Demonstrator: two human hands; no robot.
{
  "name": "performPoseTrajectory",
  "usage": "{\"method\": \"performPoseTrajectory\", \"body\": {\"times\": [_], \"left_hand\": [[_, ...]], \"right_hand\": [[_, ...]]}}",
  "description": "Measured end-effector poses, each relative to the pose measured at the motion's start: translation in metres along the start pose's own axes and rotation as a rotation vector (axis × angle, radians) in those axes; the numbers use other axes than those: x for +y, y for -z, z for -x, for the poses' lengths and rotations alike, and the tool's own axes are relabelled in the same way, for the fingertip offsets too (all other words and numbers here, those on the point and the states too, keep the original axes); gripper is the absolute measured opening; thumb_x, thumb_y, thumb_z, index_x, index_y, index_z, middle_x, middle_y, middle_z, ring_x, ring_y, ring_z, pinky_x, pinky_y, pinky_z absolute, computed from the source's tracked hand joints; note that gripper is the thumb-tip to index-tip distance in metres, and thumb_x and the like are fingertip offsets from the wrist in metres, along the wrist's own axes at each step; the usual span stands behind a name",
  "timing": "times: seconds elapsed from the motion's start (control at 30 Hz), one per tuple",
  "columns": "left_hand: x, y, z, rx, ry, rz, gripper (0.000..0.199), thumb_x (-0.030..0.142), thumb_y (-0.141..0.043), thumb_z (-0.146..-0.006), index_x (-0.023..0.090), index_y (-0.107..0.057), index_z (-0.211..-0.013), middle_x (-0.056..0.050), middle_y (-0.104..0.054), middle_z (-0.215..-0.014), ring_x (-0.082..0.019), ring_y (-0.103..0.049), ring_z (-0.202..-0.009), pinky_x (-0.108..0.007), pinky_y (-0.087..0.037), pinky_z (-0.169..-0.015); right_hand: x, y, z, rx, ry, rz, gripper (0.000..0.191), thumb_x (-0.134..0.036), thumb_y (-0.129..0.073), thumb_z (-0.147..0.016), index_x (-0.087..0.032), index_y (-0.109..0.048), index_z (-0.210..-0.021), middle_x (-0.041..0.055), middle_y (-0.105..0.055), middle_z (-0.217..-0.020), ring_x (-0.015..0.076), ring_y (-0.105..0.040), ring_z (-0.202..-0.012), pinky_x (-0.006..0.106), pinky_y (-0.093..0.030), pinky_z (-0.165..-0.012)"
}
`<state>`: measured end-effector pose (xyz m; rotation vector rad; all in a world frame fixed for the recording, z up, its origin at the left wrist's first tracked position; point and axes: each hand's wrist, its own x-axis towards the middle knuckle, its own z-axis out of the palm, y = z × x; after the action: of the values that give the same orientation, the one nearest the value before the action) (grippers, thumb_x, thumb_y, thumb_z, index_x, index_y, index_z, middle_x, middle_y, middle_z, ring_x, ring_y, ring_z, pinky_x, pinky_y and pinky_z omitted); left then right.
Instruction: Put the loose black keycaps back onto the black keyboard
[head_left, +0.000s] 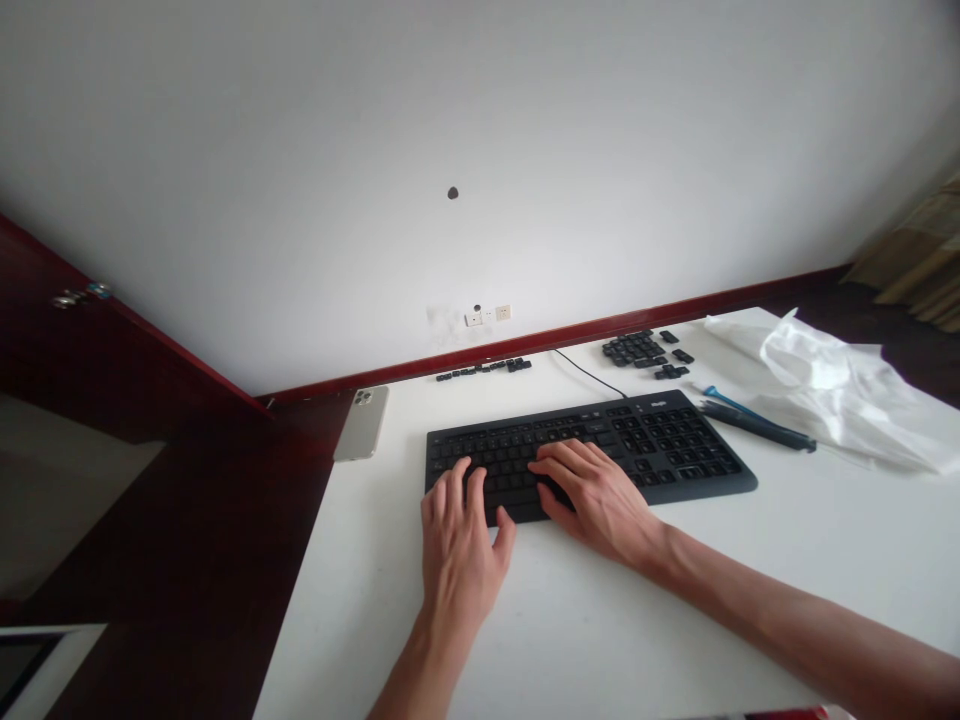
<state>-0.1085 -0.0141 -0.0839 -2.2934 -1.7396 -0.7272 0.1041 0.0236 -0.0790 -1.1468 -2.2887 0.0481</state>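
Two bare hands rest on a black wired keyboard (660, 440) set toward the far edge of a white tabletop (600, 640). The left hand (457, 550) lies over the keyboard's left end, its fingers (459, 478) spread and curved down onto the keys. The right hand (592, 500) reaches across the middle rows, its fingers (559, 458) closer together and bent over the keys. Whether either hand pinches a keycap cannot be told from this view. Loose black keycaps lie off the keyboard in two groups: a short row (484, 367) along the tabletop's far edge and a larger cluster (634, 349) toward its far right corner. Most keys on the keyboard's right side sit in place, while those beneath the hands are hidden. A black cable (589, 373) runs from the keyboard to the far edge. A pale smartphone (361, 423) lies at the tabletop's left edge. A blue-tipped tool (720, 400), a black pen-like tool (757, 425) and crumpled white plastic sheeting (832, 385) sit toward the right edge.
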Motion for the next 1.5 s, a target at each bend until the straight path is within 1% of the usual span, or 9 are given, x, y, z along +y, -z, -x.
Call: {"method": "performPoseTrajectory", "body": {"times": [0.37, 0.47, 0.57, 0.77, 0.93, 1.03, 1.17, 1.33, 1.5], "left_hand": [[-0.012, 0.006, -0.003, -0.032, 0.003, 0.168, 0.040, 0.023, -0.057, -0.094, 0.021, -0.054, -0.134, -0.013, -0.057, -0.139, -0.029, -0.053, -0.127, -0.047, -0.042, -0.106], [-0.039, 0.007, -0.033, 0.005, -0.016, 0.235, 0.030, 0.029, -0.054, -0.096, 0.022, -0.061, -0.125, -0.011, -0.063, -0.129, -0.027, -0.056, -0.119, -0.043, -0.042, -0.103], [-0.074, -0.004, -0.083, 0.027, 0.154, 0.395, 0.026, 0.035, -0.044, -0.100, 0.020, -0.064, -0.106, -0.006, -0.069, -0.101, -0.020, -0.062, -0.091, -0.031, -0.047, -0.084], [-0.112, -0.048, -0.156, -0.199, 0.339, 0.528, 0.026, 0.032, -0.046, -0.088, 0.019, -0.058, -0.068, 0.002, -0.054, -0.059, -0.014, -0.050, -0.059, -0.025, -0.032, -0.059], [-0.118, -0.064, -0.154, 0.065, 0.378, 0.604, 0.027, 0.034, -0.047, -0.088, 0.018, -0.056, -0.069, 0.000, -0.057, -0.067, -0.013, -0.054, -0.066, -0.022, -0.036, -0.064], [-0.120, -0.066, -0.153, 0.085, 0.410, 0.568, 0.027, 0.035, -0.047, -0.089, 0.019, -0.057, -0.070, 0.000, -0.059, -0.067, -0.014, -0.055, -0.066, -0.022, -0.037, -0.065], [-0.119, -0.069, -0.159, -0.003, 0.455, 0.417, 0.025, 0.035, -0.051, -0.088, 0.020, -0.061, -0.070, -0.002, -0.064, -0.066, -0.017, -0.057, -0.067, -0.025, -0.036, -0.065], [-0.116, -0.069, -0.161, -0.024, 0.456, 0.401, 0.028, 0.036, -0.050, -0.091, 0.022, -0.063, -0.071, -0.004, -0.069, -0.071, -0.019, -0.061, -0.070, -0.026, -0.036, -0.066], [-0.118, -0.070, -0.161, -0.034, 0.472, 0.397, 0.027, 0.036, -0.051, -0.091, 0.022, -0.065, -0.073, -0.004, -0.071, -0.074, -0.020, -0.063, -0.072, -0.026, -0.035, -0.066]], "right_hand": [[0.001, 0.000, 0.000, 0.010, 0.006, 0.019, 0.027, -0.020, -0.056, -0.095, -0.017, -0.068, -0.119, 0.0117, -0.069, -0.115, 0.0249, -0.064, -0.099, 0.042, -0.052, -0.085], [0.000, 0.001, 0.000, 0.021, 0.003, 0.022, 0.026, -0.020, -0.056, -0.095, -0.017, -0.068, -0.117, 0.0116, -0.070, -0.114, 0.0253, -0.064, -0.099, 0.042, -0.052, -0.086], [0.000, 0.002, 0.000, 0.019, 0.007, 0.019, 0.025, -0.021, -0.056, -0.095, -0.018, -0.069, -0.116, 0.0113, -0.070, -0.114, 0.0255, -0.064, -0.099, 0.043, -0.053, -0.086], [0.002, 0.000, -0.001, 0.022, -0.017, -0.001, 0.030, -0.018, -0.055, -0.094, -0.019, -0.065, -0.122, 0.0103, -0.072, -0.114, 0.0253, -0.066, -0.100, 0.043, -0.055, -0.088], [0.003, 0.001, 0.000, 0.029, -0.061, -0.054, 0.028, -0.018, -0.054, -0.094, -0.020, -0.064, -0.121, 0.0082, -0.073, -0.111, 0.0231, -0.068, -0.098, 0.039, -0.055, -0.087], [0.005, 0.008, -0.005, 0.009, -0.125, -0.122, 0.028, -0.019, -0.053, -0.095, -0.022, -0.065, -0.120, 0.0056, -0.074, -0.106, 0.0196, -0.069, -0.091, 0.033, -0.055, -0.080], [0.022, 0.028, -0.045, -0.064, -0.245, -0.184, 0.027, -0.023, -0.051, -0.096, -0.023, -0.070, -0.115, 0.0013, -0.075, -0.086, 0.0139, -0.065, -0.066, 0.026, -0.050, -0.062], [0.079, 0.051, -0.134, -0.059, -0.225, -0.119, 0.026, -0.025, -0.055, -0.090, -0.020, -0.077, -0.104, 0.0049, -0.076, -0.086, 0.0165, -0.065, -0.073, 0.028, -0.046, -0.068], [0.118, 0.042, -0.182, -0.040, -0.381, -0.067, 0.031, -0.023, -0.053, -0.087, -0.019, -0.078, -0.104, 0.0050, -0.071, -0.072, 0.0160, -0.058, -0.063, 0.030, -0.040, -0.061]]}}
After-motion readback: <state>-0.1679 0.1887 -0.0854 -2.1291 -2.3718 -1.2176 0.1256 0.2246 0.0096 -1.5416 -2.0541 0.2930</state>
